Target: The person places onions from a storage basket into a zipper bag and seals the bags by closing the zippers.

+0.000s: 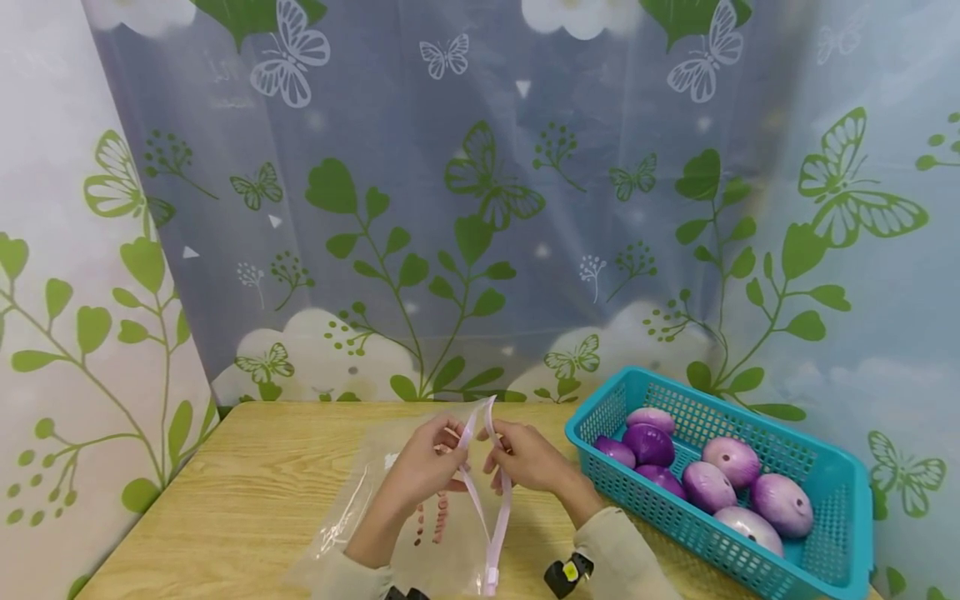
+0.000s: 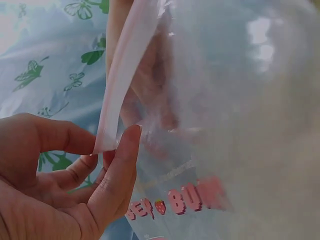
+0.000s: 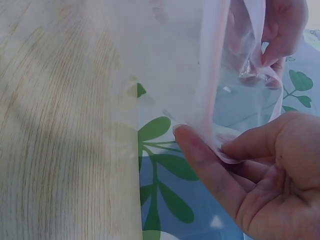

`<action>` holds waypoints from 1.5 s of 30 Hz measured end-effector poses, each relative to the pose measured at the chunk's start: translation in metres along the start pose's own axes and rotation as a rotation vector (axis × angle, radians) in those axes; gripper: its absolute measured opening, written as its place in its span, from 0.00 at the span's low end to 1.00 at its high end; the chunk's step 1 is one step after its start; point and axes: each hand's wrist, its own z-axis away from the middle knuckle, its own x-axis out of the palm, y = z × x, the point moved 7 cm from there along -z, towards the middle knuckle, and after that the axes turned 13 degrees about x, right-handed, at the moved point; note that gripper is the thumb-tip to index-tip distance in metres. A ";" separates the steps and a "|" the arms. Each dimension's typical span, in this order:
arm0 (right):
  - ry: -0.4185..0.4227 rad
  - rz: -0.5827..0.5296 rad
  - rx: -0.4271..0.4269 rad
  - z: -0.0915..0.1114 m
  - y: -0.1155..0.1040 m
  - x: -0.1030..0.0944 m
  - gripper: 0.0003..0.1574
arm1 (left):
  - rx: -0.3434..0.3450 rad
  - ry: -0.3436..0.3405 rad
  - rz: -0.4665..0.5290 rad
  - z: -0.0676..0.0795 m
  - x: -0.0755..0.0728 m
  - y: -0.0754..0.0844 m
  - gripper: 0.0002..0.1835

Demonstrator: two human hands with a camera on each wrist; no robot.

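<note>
A clear plastic zip bag point(image 1: 367, 508) with a lilac zip strip point(image 1: 504, 500) is upheld at its mouth above the table. My left hand point(image 1: 427, 467) pinches one lip of the mouth between thumb and fingers. Opposite it, my right hand point(image 1: 528, 457) pinches the other lip, and the two strips stand apart between the hands. A small slider point(image 1: 491, 577) sits at the strip's near end. Pinkish-red lettering point(image 2: 197, 196) with a strawberry shows on the bag in the left wrist view. In the right wrist view the lip point(image 3: 212, 100) runs down to the right thumb and fingertips.
To the right stands a teal plastic basket point(image 1: 720, 546) with perforated walls, holding several purple onions point(image 1: 731, 462). The wood-grain table point(image 1: 262, 467) lies under the bag. Behind it hangs a curtain point(image 1: 420, 275) printed with butterflies and leaves. Black devices point(image 1: 570, 573) are worn at the wrists.
</note>
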 end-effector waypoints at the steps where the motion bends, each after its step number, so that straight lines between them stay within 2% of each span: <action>1: 0.001 0.000 0.002 0.000 0.000 0.000 0.16 | 0.002 0.002 -0.003 0.000 0.000 0.001 0.07; 16: -0.002 -0.031 0.024 0.001 0.006 -0.003 0.17 | -0.003 0.014 -0.058 0.002 -0.005 0.004 0.07; 27: 0.000 0.005 0.037 0.001 0.007 -0.003 0.17 | 0.007 0.046 -0.097 0.001 -0.011 0.004 0.12; 37: -0.021 0.026 0.041 -0.001 0.010 0.001 0.18 | -0.017 0.052 -0.058 0.002 -0.010 0.000 0.08; 45: -0.039 0.038 0.024 0.001 0.005 0.002 0.19 | -0.044 0.054 -0.039 0.002 -0.008 -0.003 0.11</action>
